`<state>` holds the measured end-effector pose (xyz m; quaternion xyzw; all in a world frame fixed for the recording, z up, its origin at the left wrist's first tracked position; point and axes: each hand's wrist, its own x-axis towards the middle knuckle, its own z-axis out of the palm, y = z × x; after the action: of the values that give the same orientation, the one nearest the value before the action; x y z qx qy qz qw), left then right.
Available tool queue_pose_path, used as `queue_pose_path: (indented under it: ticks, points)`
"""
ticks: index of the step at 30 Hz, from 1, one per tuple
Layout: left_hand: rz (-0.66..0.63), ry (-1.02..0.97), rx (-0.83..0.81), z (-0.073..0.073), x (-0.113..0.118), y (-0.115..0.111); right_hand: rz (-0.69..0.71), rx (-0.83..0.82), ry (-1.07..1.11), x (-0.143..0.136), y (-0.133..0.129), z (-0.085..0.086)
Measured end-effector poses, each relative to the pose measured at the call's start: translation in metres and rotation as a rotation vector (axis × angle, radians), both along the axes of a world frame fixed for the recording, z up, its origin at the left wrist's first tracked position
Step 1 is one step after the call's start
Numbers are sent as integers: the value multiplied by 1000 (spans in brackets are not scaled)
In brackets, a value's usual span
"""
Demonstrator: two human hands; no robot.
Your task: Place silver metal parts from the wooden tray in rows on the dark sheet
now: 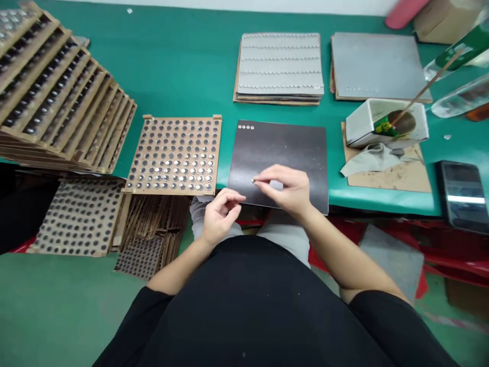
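Note:
Over the dark flat board (280,148), my right hand (288,188) pinches a small round metal piece (253,181) between thumb and fingertips. My left hand (221,216) is at the board's front left corner, its fingers curled and thumb close to the index finger. Whatever it may hold is too small to make out. Several small silver discs (245,127) lie in a short row at the board's top left corner. Left of the board lies a wooden tray (217,153) with rows of round dark holes, many of the nearer ones bearing shiny metal pieces.
Stacked wooden trays (87,112) lean at the left. Behind the board sits a pile of grey sheets with disc rows (280,63), beside another grey sheet stack (376,66). To the right are a white box (361,125) with a stick, a cloth (372,160) and a phone (462,196).

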<state>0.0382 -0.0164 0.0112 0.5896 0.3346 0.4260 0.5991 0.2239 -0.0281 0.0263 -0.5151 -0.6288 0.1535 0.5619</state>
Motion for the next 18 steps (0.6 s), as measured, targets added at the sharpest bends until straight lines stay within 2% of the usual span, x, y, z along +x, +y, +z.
queue_pose_path:
  ticks: [3,6,11,18]
  points:
    - [-87,-102,-193,-2,15,-4,8,42,71,-12,-36,-3]
    - [-155,-133,-318,0,27,-8,-45,14,125,-15,-52,-11]
    - [-189,-140,-346,5,35,-13,-79,-3,153,-12,-60,-18]
    - [-140,-108,-323,4,37,-17,-134,-62,170,-14,-66,-21]
